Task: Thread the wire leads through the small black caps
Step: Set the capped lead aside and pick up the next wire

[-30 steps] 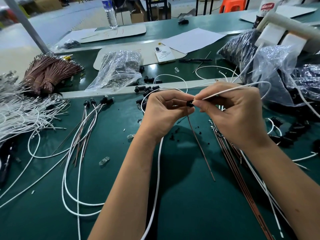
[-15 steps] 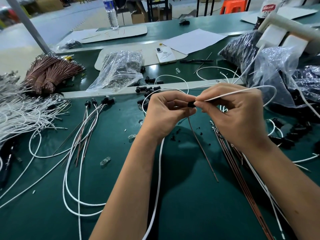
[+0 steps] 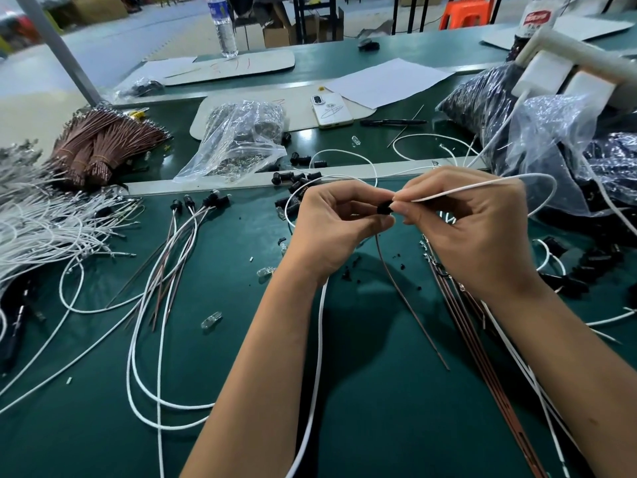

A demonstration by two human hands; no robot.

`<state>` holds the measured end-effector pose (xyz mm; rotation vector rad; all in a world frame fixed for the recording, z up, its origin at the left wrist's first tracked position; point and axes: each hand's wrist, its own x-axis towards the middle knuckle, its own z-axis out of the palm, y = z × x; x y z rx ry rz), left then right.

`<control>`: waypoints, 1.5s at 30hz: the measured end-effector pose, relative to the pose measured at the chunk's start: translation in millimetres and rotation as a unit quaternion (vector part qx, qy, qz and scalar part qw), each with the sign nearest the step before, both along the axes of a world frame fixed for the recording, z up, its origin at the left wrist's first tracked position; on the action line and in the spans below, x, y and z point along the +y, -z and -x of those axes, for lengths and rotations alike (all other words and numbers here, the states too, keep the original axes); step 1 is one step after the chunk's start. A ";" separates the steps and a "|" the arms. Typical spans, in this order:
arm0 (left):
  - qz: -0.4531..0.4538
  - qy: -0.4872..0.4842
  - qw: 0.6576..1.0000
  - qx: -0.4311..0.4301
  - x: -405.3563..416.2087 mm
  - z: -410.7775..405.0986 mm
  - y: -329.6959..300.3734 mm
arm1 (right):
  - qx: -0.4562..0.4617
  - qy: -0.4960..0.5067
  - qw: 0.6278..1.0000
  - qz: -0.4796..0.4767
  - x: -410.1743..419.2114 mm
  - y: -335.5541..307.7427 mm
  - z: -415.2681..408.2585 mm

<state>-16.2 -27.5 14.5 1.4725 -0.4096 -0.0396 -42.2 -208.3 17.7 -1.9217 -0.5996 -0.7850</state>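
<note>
Both grips pinch black cap over green bench.

no legible txt, bottle label blurred

Both forearms reach in from near edge, converging mid-scene. Left hand: fingers curled, thumb and fingertips pinched together at its right side. Right hand: back up, fingers curled, thumb-index pinch facing left, fingertips nearly touching left hand's.
</note>
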 end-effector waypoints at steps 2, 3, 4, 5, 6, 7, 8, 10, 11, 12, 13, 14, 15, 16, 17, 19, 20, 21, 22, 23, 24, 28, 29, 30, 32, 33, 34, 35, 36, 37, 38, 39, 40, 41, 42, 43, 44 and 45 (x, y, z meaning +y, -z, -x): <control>0.001 -0.002 1.000 -0.002 0.6 -1.0 0.8 | 0.014 0.005 1.000 0.003 -0.2 0.8 -0.5; 0.001 -0.004 1.000 -0.001 0.6 -1.5 1.3 | 0.022 0.007 1.000 0.002 -0.4 1.1 -0.7; -0.002 -0.006 1.000 0.000 0.7 -1.7 1.8 | 0.028 0.009 1.000 0.001 -0.7 1.1 -0.7; -0.005 -0.008 1.000 0.000 0.5 -1.6 1.9 | 0.033 0.013 0.999 0.000 -0.9 0.8 -0.7; -0.007 -0.010 1.000 -0.002 0.4 -1.4 2.1 | 0.036 0.017 0.999 -0.001 -1.2 0.5 -0.5; -0.008 -0.010 1.000 -0.005 0.2 -1.2 1.9 | 0.039 0.022 0.999 -0.003 -1.4 0.0 -0.3; -0.011 -0.009 1.000 -0.008 0.0 -1.0 1.8 | 0.041 0.025 0.999 -0.006 -1.4 -0.3 -0.2; -0.018 -0.007 1.000 -0.014 -1.0 -0.8 1.6 | 0.044 0.032 0.998 -0.009 0.0 0.0 0.1; -0.020 -0.006 1.000 -0.016 -1.4 -0.7 1.8 | 0.046 0.038 0.998 -0.010 1.3 0.6 0.2; -0.021 -0.006 1.000 -0.017 -1.7 -0.8 2.0 | 0.049 0.045 0.998 -0.012 2.2 1.0 0.3; -0.021 -0.010 1.000 -0.015 -1.9 -0.8 2.0 | 0.055 0.050 0.997 -0.018 2.7 1.3 0.0; -0.021 -0.017 1.000 -0.010 -1.9 -0.7 2.0 | 0.065 0.052 0.996 -0.027 2.7 1.4 -0.6; -0.019 -0.024 1.000 -0.003 -2.1 -0.2 1.8 | 0.077 0.050 0.995 -0.041 2.5 1.3 -1.1; -0.015 -0.030 0.999 0.004 -2.4 0.2 1.6 | 0.089 0.047 0.993 -0.057 1.8 0.9 -1.9; -0.010 -0.030 0.999 0.009 -3.0 0.8 1.2 | 0.098 0.045 0.991 -0.076 1.1 0.4 -2.5; 0.007 -0.013 1.000 0.024 -3.7 2.2 -0.5 | 0.109 0.042 0.987 -0.113 0.6 -0.9 -3.8; 0.020 0.001 0.999 0.038 -4.0 3.1 -1.6 | 0.116 0.036 0.984 -0.133 0.4 -1.8 -4.1; 0.033 0.014 0.998 0.057 -4.1 4.0 -3.0 | 0.129 0.023 0.979 -0.155 0.3 -3.1 -4.4; 0.047 0.025 0.996 0.078 -3.8 4.7 -4.3 | 0.145 0.006 0.973 -0.180 -0.3 -4.6 -4.6; 0.060 0.035 0.993 0.101 -3.3 5.4 -5.2 | 0.165 -0.014 0.965 -0.205 -1.1 -5.8 -4.7; 0.068 0.042 0.989 0.122 -2.7 5.8 -5.7 | 0.189 -0.034 0.955 -0.226 -2.0 -6.8 -5.2; 0.076 0.049 0.977 0.191 -4.7 6.9 -4.8 | 0.263 -0.040 0.940 -0.213 -5.6 -3.5 -7.6; 0.078 0.046 0.974 0.207 -5.4 7.3 -4.8 | 0.271 -0.033 0.941 -0.202 -6.3 -2.2 -8.2; 0.079 0.044 0.971 0.223 -5.7 7.8 -4.9 | 0.280 -0.029 0.940 -0.193 -6.9 -1.6 -8.5; 0.078 0.053 0.963 0.252 -5.4 8.5 -5.7 | 0.298 -0.034 0.936 -0.186 -7.6 -1.5 -8.8; 0.080 0.063 0.960 0.262 -5.0 8.7 -6.0 | 0.306 -0.042 0.933 -0.187 -7.9 -1.9 -8.7; 0.084 0.072 0.957 0.269 -4.6 8.7 -6.3 | 0.312 -0.052 0.929 -0.190 -8.5 -2.6 -8.4; 0.090 0.080 0.954 0.275 -4.2 8.8 -6.7 | 0.317 -0.064 0.927 -0.193 -9.0 -3.4 -7.8; 0.097 0.086 0.951 0.280 -3.6 8.5 -6.9 | 0.320 -0.074 0.924 -0.193 -9.9 -4.5 -7.3; 0.103 0.089 0.949 0.284 -3.5 8.2 -7.1 | 0.324 -0.082 0.923 -0.190 -11.0 -5.5 -6.8; 0.107 0.091 0.947 0.288 -3.4 8.0 -6.9 | 0.327 -0.087 0.922 -0.187 -11.9 -6.3 -6.4; 0.109 0.093 0.946 0.290 -3.4 7.9 -6.8 | 0.328 -0.090 0.922 -0.184 -12.5 -7.0 -6.0; 0.109 0.093 0.946 0.291 -3.2 7.8 -6.7 | 0.327 -0.093 0.922 -0.184 -12.6 -7.4 -5.8; 0.108 0.092 0.946 0.291 -3.0 7.7 -6.7 | 0.324 -0.095 0.923 -0.185 -12.2 -7.4 -5.7; 0.106 0.091 0.947 0.288 -2.9 7.5 -6.5 | 0.320 -0.095 0.924 -0.185 -11.4 -7.3 -5.5; 0.103 0.089 0.949 0.285 -2.7 7.2 -6.1 | 0.317 -0.093 0.926 -0.184 -10.2 -7.2 -5.2; 0.099 0.086 0.950 0.282 -2.6 7.0 -5.7 | 0.314 -0.090 0.927 -0.183 -8.7 -7.1 -4.7; 0.096 0.082 0.952 0.280 -2.3 6.8 -5.5 | 0.311 -0.084 0.929 -0.181 -7.4 -7.1 -4.5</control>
